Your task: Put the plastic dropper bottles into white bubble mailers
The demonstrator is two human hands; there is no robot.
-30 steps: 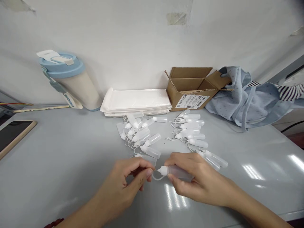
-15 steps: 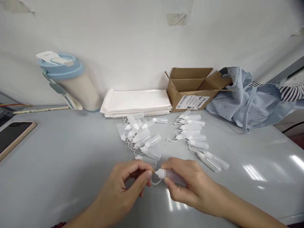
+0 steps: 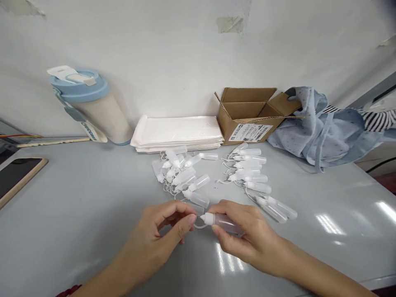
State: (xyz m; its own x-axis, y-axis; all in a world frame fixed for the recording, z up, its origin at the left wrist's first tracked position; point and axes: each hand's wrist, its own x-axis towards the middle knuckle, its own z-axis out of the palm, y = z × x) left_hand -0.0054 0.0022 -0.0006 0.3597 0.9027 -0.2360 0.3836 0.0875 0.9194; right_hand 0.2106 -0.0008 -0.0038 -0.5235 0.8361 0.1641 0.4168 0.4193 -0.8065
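One small bottle (image 3: 226, 223) is clamped in the right hand (image 3: 253, 235), its pointed tip just beside the left hand (image 3: 151, 235), whose fingertips are pinched together on a thin pin (image 3: 198, 216). Beyond, similar bottles (image 3: 247, 164) are laid in two groups, backed by white packets (image 3: 182, 128) and an open cardboard box (image 3: 225, 128).

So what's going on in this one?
A person sits or stands at a grey table, working with both hands on a small dropper bottle. The right-hand grip holds the bottle sideways, its white tip pointing left. The left-hand grip pinches a thin piece at the tip, too small to identify. More bottles lie beyond in two groups, a left pile and a right group. Behind them are white packets and an open cardboard box.
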